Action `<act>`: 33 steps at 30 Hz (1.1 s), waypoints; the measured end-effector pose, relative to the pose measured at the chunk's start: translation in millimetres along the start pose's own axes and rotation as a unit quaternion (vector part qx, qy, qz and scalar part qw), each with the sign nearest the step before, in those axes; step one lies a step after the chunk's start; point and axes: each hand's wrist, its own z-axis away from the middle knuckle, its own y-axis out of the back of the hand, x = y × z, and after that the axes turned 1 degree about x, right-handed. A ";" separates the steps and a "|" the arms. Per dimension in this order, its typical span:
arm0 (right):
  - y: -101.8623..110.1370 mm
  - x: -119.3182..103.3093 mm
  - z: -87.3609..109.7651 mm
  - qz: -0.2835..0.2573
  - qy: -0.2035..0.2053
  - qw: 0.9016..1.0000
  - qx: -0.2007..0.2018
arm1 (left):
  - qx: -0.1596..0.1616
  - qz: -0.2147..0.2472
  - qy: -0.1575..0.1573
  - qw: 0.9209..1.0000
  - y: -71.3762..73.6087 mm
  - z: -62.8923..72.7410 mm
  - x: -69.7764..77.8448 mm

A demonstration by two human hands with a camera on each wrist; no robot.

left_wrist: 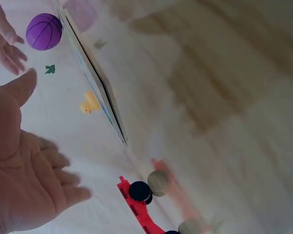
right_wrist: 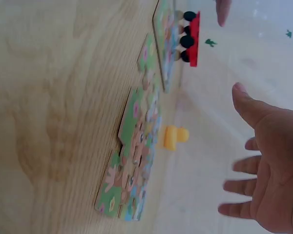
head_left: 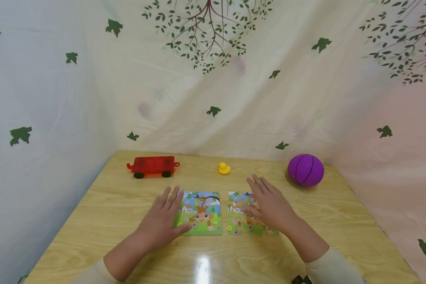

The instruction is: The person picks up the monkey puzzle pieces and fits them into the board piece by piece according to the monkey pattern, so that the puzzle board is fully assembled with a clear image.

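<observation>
A square monkey picture board (head_left: 207, 227) lies flat on the wooden table. Beside it on the right is a group of loose jigsaw pieces (head_left: 234, 228) with the same monkey picture; narrow gaps show between some of them. My left hand (head_left: 161, 223) is over the board's left edge, fingers stretched out, thumb spread, holding nothing. Over the right part of the pieces my right hand (head_left: 273, 209) hangs with straight fingers, hiding some of them. In the right wrist view the right palm (right_wrist: 281, 165) is apart from the pieces (right_wrist: 132, 114). The left palm (left_wrist: 27, 180) is bare too.
At the back left of the table stands a red toy wagon (head_left: 153, 165) with black wheels. A yellow rubber duck (head_left: 224, 169) sits at the back middle, and a purple ball (head_left: 306, 170) at the back right. A leaf-printed cloth (head_left: 184, 130) hangs behind the table.
</observation>
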 end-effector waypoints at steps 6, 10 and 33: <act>-12.6 9.6 -31.7 -0.023 0.045 0.997 -0.063 | -0.103 0.046 -0.002 0.994 5.2 0.7 -2.4; -26.3 14.1 -51.6 -0.022 0.056 0.993 -0.101 | -0.148 0.033 -0.019 0.988 4.4 -0.1 -4.7; -39.4 7.2 -87.1 -0.032 0.168 0.982 -0.081 | -0.160 -0.103 -0.072 0.979 1.3 -13.9 -5.0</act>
